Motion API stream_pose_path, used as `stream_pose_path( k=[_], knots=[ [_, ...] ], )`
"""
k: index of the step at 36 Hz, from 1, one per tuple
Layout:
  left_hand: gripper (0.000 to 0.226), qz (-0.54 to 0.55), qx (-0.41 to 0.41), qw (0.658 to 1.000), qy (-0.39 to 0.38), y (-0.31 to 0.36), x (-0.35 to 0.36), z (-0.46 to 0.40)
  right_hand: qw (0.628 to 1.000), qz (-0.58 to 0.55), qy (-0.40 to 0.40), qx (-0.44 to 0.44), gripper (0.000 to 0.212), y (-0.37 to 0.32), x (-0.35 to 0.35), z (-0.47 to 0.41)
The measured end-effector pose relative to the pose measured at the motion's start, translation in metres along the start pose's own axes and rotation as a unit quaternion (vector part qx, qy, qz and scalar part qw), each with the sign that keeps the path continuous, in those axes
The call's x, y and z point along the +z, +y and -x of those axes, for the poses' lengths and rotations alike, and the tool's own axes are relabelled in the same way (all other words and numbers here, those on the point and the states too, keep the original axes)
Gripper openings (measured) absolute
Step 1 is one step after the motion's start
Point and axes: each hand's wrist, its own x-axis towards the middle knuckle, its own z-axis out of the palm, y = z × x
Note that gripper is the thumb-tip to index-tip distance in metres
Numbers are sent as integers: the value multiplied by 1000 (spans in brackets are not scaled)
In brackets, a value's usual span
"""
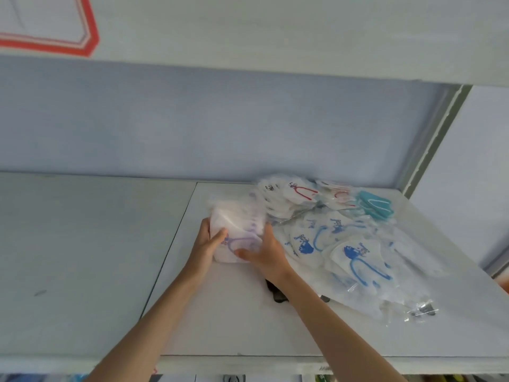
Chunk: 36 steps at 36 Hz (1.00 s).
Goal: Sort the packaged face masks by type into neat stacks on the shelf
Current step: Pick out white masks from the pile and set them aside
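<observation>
White shelving fills my view: a pale shelf board (248, 321) with a blue-grey back wall behind it and another board overhead carrying a red-bordered label (49, 31) at about ten o'clock. From where I watch, both hands sit at the centre of the frame on one stack of wrapped masks with purple loops (237, 232). My left hand (205, 246) grips the stack's left edge, fingers curled around behind it and the thumb lying across the front. My right hand (264, 250) presses the right side, fingers fairly straight along that edge and the thumb reaching across the lower front, so the stack is squeezed between the two. Its long axis runs from roughly six to twelve o'clock, leaning slightly away from me, and it sits directly between the palms, equally near to each. I judge that I am squaring this pile up, and that setting it down neatly depends on keeping that axis parallel to the seam in the shelf at its nine o'clock side. At three o'clock from the hands, touching or nearly touching the right wrist, lies a loose heap of masks with blue loops (355, 260); at one o'clock are masks with red loops (300, 193), and farther toward two o'clock a teal packet (373, 206). Something dark (276, 292) shows just under the right forearm; I cannot tell what it is. Those piles look unsorted as yet.
</observation>
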Motion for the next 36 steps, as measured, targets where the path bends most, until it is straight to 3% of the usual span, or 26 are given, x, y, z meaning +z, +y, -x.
stream_pose_path(
  k=[4,9,15,21,30,33,36],
  knots=[
    [10,-45,25,998,26,7,2,-1,1000,-23,5,-4,59,-4,6,-9],
    [15,-76,48,992,89,22,-17,-1,997,-64,-10,-33,52,-26,24,-14],
    [16,-112,32,979,166,27,-70,-3,997,-66,-5,-36,43,-49,70,-11],
    [19,-153,0,970,190,36,-144,-9,997,-79,-5,-14,34,-77,140,-13],
    [22,-166,-59,972,155,65,-257,-21,992,-113,53,-2,22,-128,247,-28],
    [27,-127,-68,983,111,78,-291,-23,986,-158,57,16,20,-140,271,-34],
    [14,-32,-77,996,39,88,-321,-23,976,-205,56,38,19,-148,288,-47]
  ],
)
